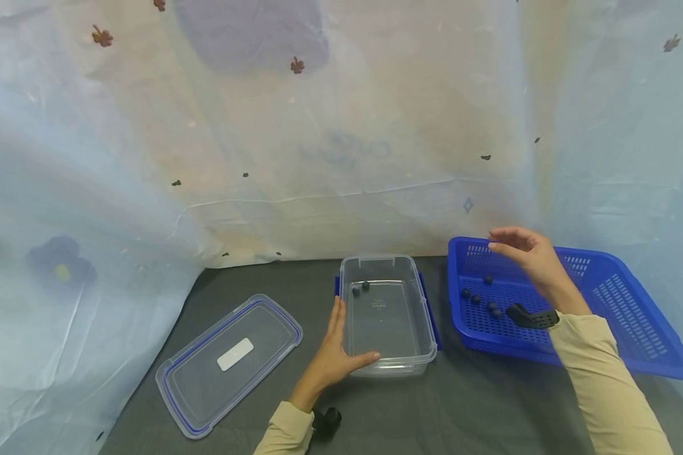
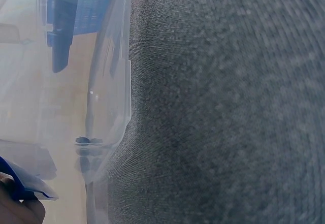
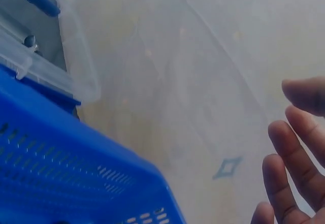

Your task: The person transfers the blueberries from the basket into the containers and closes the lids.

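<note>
A clear plastic container (image 1: 382, 319) with blue side latches stands in the middle, two small dark balls (image 1: 361, 289) lying near its far left corner. My left hand (image 1: 331, 360) rests against that container, straight fingers along its left side and thumb over the front rim. In the left wrist view, fingertips (image 2: 23, 206) show at a blue latch. Over the left part of a blue perforated basket (image 1: 523, 328) hovers my right hand (image 1: 537, 265), fingers loosely bent and apart from the thumb, nothing between them. Several dark balls (image 1: 476, 299) lie on the basket's floor.
A clear lid (image 1: 230, 366) with a blue seal and a white label lies on the dark tabletop (image 1: 398, 417), left of the container. Patterned pale sheeting (image 1: 341, 158) hangs behind and at both sides. The basket stands just right of the container.
</note>
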`<state>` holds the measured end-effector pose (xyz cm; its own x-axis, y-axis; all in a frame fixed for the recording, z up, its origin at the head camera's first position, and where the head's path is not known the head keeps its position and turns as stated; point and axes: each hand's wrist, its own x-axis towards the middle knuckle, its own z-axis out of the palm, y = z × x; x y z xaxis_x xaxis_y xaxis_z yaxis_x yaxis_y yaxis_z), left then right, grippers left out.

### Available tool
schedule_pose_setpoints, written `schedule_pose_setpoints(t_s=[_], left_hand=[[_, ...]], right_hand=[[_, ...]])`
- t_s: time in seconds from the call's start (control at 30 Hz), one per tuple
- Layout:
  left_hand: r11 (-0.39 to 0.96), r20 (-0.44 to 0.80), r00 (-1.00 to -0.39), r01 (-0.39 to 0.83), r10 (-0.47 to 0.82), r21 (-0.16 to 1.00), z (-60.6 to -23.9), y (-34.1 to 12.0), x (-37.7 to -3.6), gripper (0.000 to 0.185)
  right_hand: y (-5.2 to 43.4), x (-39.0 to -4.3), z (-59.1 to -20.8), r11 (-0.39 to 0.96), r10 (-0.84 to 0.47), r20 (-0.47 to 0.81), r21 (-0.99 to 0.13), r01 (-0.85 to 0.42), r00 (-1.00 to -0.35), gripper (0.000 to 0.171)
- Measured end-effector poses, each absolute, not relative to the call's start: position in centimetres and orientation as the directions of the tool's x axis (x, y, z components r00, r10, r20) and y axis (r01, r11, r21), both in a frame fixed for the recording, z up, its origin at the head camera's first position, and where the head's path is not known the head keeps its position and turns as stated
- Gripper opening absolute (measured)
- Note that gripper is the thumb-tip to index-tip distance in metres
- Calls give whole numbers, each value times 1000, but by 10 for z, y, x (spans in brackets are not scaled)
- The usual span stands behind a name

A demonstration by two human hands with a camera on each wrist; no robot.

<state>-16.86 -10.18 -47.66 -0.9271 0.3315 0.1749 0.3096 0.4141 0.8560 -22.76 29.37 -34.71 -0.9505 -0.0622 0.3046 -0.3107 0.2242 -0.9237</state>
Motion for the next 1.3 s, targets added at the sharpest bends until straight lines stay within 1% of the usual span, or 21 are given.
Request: schedule_pose_setpoints(t_s=[0.17,0.3,0.43,0.53,0.6,0.73,0.93,1.2,1.3], left_hand=[[414,176,-927,310,331,856,-476,-102,-169,122],[414,175,-928,309,330,856,-476,-101,-170,122],[414,179,-927,312,330,855,-475,-102,-170,122],[413,182,-927,315,329,855,-476,-102,-170,122],[410,183,-926,316,330,856,-476,-102,-170,122],[411,180,-926,313,331,856,-476,-103,-170,123],[414,177,-928,310,329,856,-476,-103,-171,123],[422,179,-928,313,328,851,-476,-101,-169,123],[422,182,-928,315,326,850,-476,-101,-169,123]], right_hand=[[302,-231,-354,231,-47,256,-938,-260,-966,30],[312,-235,-363,303,-39,189,-933,-192,-981,35],[323,-242,-375,348,-38,126,-928,-131,-991,38],[328,-248,-385,365,-46,101,-924,-111,-994,41],[330,-251,-392,380,-62,93,-918,-110,-994,45],[328,-257,-402,384,-104,71,-917,-106,-992,47],[322,-270,-415,422,-165,5,-903,-75,-986,55],[318,-284,-438,496,-204,-67,-867,-44,-977,49],[315,-287,-443,484,-220,-94,-875,-25,-971,47]])
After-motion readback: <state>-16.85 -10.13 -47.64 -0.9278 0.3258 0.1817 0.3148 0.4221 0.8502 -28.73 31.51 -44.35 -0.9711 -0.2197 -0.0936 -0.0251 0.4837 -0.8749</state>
